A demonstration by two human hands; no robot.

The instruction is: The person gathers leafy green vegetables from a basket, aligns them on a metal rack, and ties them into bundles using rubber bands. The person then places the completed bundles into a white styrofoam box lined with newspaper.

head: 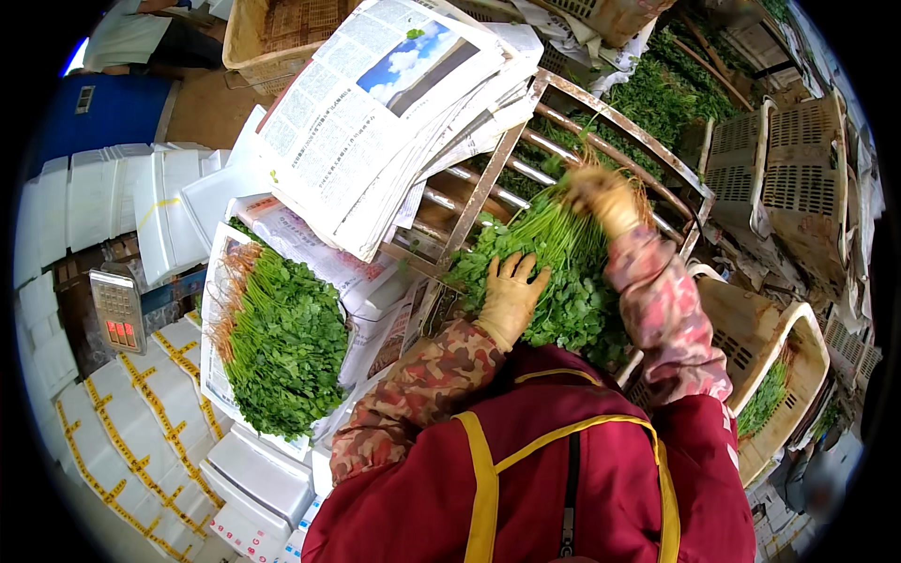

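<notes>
A loose bunch of rooted green herbs, likely cilantro (563, 281), lies on a rusty metal rack (486, 186) in front of me. My left hand (512, 295), in a tan glove, rests with spread fingers on the leaves. At the root end is my gloved right hand (602, 197), blurred, so its grip on the stems cannot be told. To the left, a neat pile of the same herbs (288, 345) lies on newspaper, its roots pointing left. A thick stack of newspapers (373, 119) covers the rack's far left part.
White foam boxes (127, 211), some with yellow tape, stand at the left beside a scale display (118, 310). Plastic crates (806, 162) line the right, one nearer crate (746, 338) holding greens. More greens (662, 91) lie beyond the rack. A person (134, 42) is at the upper left.
</notes>
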